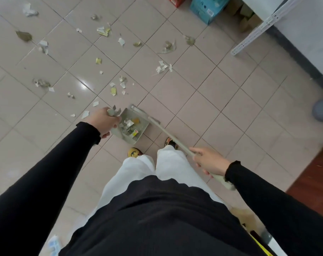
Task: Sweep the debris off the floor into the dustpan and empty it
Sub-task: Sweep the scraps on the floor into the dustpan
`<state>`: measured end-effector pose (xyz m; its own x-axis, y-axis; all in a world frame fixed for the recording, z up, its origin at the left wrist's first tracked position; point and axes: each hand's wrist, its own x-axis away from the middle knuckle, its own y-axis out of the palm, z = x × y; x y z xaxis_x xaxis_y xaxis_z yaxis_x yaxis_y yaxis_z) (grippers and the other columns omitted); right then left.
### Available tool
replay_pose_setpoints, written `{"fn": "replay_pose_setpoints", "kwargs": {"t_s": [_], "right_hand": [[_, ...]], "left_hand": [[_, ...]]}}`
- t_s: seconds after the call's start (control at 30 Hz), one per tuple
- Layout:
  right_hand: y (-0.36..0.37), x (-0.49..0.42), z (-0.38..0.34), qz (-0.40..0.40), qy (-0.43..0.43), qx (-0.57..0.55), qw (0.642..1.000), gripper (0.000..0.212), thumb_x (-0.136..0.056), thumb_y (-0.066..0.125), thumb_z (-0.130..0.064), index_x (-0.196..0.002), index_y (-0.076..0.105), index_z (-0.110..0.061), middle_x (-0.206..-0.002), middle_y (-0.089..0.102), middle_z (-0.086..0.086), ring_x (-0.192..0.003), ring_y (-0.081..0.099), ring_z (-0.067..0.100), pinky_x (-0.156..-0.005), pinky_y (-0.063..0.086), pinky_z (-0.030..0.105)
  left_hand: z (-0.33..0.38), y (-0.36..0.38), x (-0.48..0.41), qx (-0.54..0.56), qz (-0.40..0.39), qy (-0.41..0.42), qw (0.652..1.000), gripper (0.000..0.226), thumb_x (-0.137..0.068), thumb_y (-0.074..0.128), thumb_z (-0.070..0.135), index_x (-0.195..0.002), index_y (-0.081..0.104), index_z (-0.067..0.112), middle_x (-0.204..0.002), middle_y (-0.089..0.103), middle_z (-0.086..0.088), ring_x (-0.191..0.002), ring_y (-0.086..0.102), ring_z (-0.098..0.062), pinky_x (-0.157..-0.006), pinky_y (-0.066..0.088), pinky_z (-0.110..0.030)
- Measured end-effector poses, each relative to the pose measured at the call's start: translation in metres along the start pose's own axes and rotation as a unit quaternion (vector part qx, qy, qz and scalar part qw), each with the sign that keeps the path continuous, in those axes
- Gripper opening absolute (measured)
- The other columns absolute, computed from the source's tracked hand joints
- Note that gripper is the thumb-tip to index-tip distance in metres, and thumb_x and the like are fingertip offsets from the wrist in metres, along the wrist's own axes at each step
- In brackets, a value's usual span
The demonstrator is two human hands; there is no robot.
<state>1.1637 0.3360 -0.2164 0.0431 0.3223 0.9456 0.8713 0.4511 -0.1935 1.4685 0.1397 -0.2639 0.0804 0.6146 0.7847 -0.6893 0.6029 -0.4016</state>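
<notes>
Hugging far rim of dustpan (120, 134), broom (172, 137); bare tiles (221, 108) rightward.

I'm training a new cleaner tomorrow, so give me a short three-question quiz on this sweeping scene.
1. True or false: the dustpan already holds some scraps.
2. What does the right hand grip? A the broom handle; B a blue box; C nothing.
3. Fill in: the left hand grips the handle of the ___.

Key: 1 true. 2 A. 3 dustpan.
</notes>
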Motion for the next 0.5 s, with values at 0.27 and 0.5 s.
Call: {"fn": "replay_pose_setpoints", "kwargs": {"t_s": [0.27,0.5], "right_hand": [[0.043,-0.067,-0.037,0.009,0.027,0.015,0.999,0.051,-0.097,0.032,-0.012,-0.145,0.043,-0.026,-0.093,0.058,0.010,-0.056,0.050,0.019,-0.042,0.044,0.026],[0.019,-0.021,-0.005,0.006,0.009,-0.083,0.997,0.054,-0.099,0.043,-0.016,-0.151,0.038,-0.029,-0.085,0.052,0.007,-0.040,0.042,0.009,-0.037,0.039,0.025]], "left_hand": [[-0.011,-0.005,0.005,-0.006,-0.008,0.007,1.000,0.010,-0.095,0.060,0.021,-0.099,0.058,0.012,-0.088,0.063,-0.013,-0.050,0.042,-0.018,-0.037,0.034,-0.023],[-0.011,-0.015,0.001,-0.052,-0.015,0.052,0.997,0.013,-0.098,0.058,0.024,-0.106,0.059,0.014,-0.094,0.066,-0.016,-0.054,0.046,-0.017,-0.041,0.038,-0.025]]}}
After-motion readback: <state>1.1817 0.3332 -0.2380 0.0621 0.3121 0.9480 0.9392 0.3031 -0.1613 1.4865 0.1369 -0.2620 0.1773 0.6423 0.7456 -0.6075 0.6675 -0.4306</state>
